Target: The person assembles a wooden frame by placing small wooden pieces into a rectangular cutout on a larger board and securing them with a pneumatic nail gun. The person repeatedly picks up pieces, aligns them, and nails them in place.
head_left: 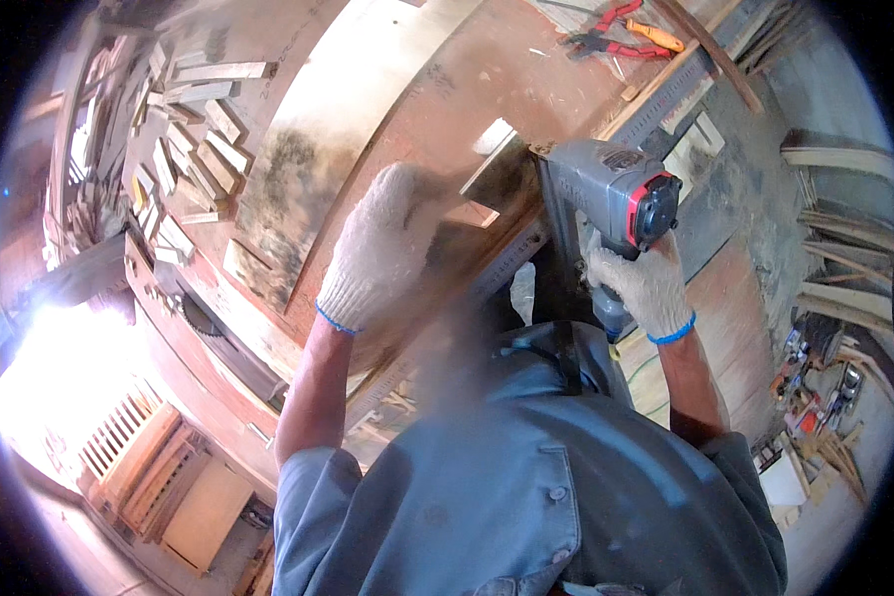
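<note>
Head view: right hand [643,285] has fingers wrapped round the nail gun [606,181], whose body slants 4-to-10 o'clock, at 3 o'clock from left hand [382,243]; its fingers' opening and hold I cannot tell.

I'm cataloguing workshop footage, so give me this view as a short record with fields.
Right hand: white knit glove, blue cuff edge; grips the handle of a grey power tool with a red ring
Left hand: matching glove; over a brown board, near small pale wood pieces; contact unclear
Top of view: red-handled tool beside an orange-handled tool
Left of view: scattered wooden blocks; dark toothed blade
Clothing: blue-grey shirt
Unclear: blurred patch below the left hand
</note>
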